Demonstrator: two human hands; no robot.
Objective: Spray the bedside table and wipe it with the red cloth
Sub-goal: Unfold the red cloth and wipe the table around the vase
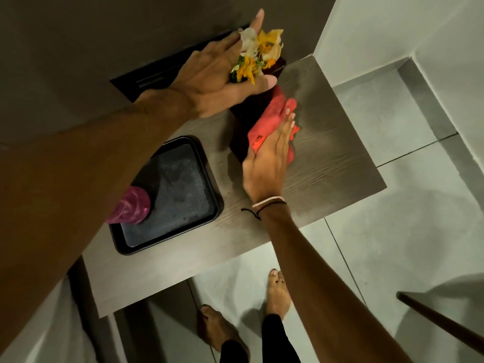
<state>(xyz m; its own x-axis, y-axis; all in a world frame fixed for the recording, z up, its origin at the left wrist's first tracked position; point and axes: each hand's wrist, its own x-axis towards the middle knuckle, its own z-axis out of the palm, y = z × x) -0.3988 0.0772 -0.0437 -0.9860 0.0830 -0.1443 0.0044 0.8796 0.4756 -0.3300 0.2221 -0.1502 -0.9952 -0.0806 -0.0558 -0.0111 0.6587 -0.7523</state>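
Two hands work over a grey table [327,163]. Left: pink bottle [131,205] standing in a black tray [209,179]. Centre, far: left hand [220,82] grasping a dark vase [243,127] of flowers [259,53]. Right: right hand [267,163], fingers flat, pressing the red cloth [272,119] on the tabletop.

floor [392,244]: pale grey tiles | wall [78,48]: grey | light: dim

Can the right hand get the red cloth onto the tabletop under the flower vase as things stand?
Probably not yet. The dark vase appears to stand on that patch, left hand around it, while the right hand presses the red cloth flat beside it. The vase seems to need lifting first.
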